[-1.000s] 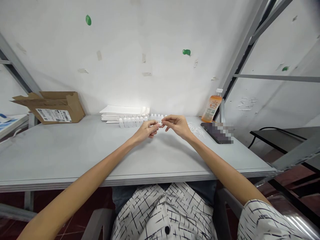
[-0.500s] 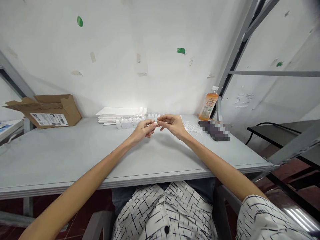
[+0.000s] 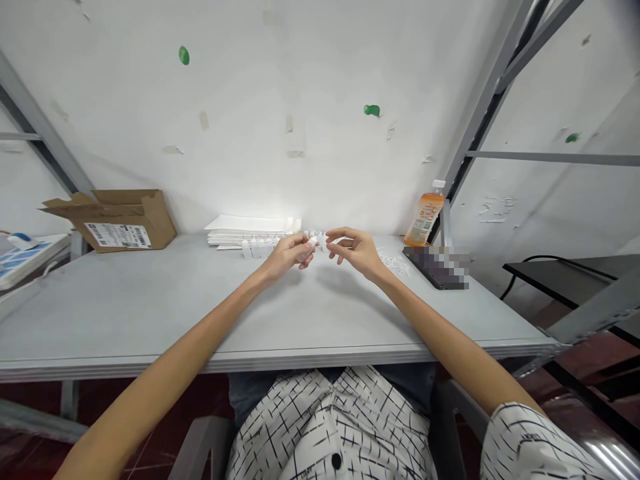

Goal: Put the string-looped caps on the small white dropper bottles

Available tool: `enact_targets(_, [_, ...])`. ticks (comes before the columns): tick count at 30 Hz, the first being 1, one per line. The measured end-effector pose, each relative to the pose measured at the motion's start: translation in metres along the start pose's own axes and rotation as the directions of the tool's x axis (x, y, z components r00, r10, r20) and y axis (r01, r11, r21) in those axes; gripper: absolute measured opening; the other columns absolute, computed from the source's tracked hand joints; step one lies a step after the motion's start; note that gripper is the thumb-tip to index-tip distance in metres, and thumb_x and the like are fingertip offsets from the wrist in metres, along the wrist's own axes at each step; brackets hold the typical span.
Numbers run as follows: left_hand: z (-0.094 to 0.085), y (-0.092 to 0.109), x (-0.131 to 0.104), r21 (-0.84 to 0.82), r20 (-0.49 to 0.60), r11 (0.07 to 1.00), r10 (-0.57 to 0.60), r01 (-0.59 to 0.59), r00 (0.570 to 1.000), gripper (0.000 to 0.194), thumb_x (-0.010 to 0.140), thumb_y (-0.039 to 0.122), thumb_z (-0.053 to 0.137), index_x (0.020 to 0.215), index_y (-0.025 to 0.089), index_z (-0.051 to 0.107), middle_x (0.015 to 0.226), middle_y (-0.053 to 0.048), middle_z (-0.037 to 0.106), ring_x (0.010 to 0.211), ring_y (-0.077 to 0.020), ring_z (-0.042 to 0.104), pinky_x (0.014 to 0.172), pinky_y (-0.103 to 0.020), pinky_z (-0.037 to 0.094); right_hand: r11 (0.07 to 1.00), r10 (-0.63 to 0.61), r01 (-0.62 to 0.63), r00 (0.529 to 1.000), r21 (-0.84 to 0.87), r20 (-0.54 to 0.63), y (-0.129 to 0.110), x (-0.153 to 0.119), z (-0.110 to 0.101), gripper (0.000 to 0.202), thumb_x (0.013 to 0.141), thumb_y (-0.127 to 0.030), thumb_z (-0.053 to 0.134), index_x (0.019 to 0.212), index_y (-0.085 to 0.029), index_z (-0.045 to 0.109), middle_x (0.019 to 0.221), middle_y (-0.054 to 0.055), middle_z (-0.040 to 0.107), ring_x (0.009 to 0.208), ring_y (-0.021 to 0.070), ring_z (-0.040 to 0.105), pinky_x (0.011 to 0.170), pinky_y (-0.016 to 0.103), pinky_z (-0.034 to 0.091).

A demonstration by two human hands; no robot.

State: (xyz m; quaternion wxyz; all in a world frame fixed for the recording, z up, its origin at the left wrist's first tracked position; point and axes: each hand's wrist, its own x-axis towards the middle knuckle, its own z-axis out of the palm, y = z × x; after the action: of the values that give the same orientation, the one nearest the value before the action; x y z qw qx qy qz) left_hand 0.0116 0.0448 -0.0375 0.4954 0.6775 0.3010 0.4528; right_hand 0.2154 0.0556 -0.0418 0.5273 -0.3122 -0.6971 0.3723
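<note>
the right hand (image 3: pixel 359 251) has just let go, its fingers apart, so the left hand (image 3: pixel 289 255) alone pinches the small white piece (image 3: pixel 313 241), at the right's nine o'clock; white bottles (image 3: pixel 256 249) stand toward the left's ten.

This looks like a workshop or packing room. A plain grey worktable (image 3: pixel 150 313) stands against a scuffed white wall (image 3: pixel 240 73) marked with scraps of old tape (image 3: pixel 204 121). Bare metal posts (image 3: pixel 483 127) rise at the right. At the far left sits a cardboard box (image 3: pixel 120 223) with a printed label; small white bottles (image 3: pixel 256 249) line up at the far middle. Dark red tiles (image 3: pixel 150 433) cover the floor.
</note>
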Motion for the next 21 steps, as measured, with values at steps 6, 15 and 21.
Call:
enact_targets(6, [-0.044, 0.025, -0.028, 0.219, -0.269, 0.971, 0.157, -0.099, 0.95, 0.038, 0.072, 0.043, 0.082, 0.094, 0.015, 0.069, 0.098, -0.008, 0.071, 0.098, -0.0214, 0.066, 0.088, -0.033, 0.052, 0.998, -0.032, 0.029, 0.998, -0.047, -0.053, -0.004, 0.002, -0.007, 0.036, 0.074, -0.048, 0.078, 0.089, -0.016, 0.072, 0.09, 0.007, 0.069, 0.058, 0.0139, 0.064, 0.045, 0.027, 0.049])
enact_targets(15, [-0.121, -0.007, -0.066, 0.317, -0.684, 0.911, 0.026, 0.265, 0.729, 0.048, 0.05, 0.04, 0.089, 0.085, 0.011, 0.074, 0.09, -0.011, 0.074, 0.085, -0.024, 0.068, 0.075, -0.034, 0.055, 0.984, -0.036, 0.033, 0.999, -0.178, -0.014, 0.003, -0.001, -0.007, 0.035, 0.079, -0.049, 0.074, 0.085, -0.015, 0.072, 0.084, 0.008, 0.07, 0.06, 0.0165, 0.066, 0.049, 0.029, 0.051])
enact_targets(21, [-0.136, -0.021, -0.063, 0.487, -0.663, 0.777, 0.031, 0.4, 0.748, 0.031, 0.056, 0.038, 0.079, 0.077, 0.015, 0.072, 0.079, -0.009, 0.074, 0.081, -0.0264, 0.07, 0.079, -0.035, 0.053, 0.962, -0.052, 0.055, 0.998, -0.269, 0.021, 0.006, -0.002, -0.009, 0.03, 0.083, -0.046, 0.07, 0.083, -0.016, 0.071, 0.083, 0.007, 0.07, 0.06, 0.0163, 0.067, 0.049, 0.028, 0.051])
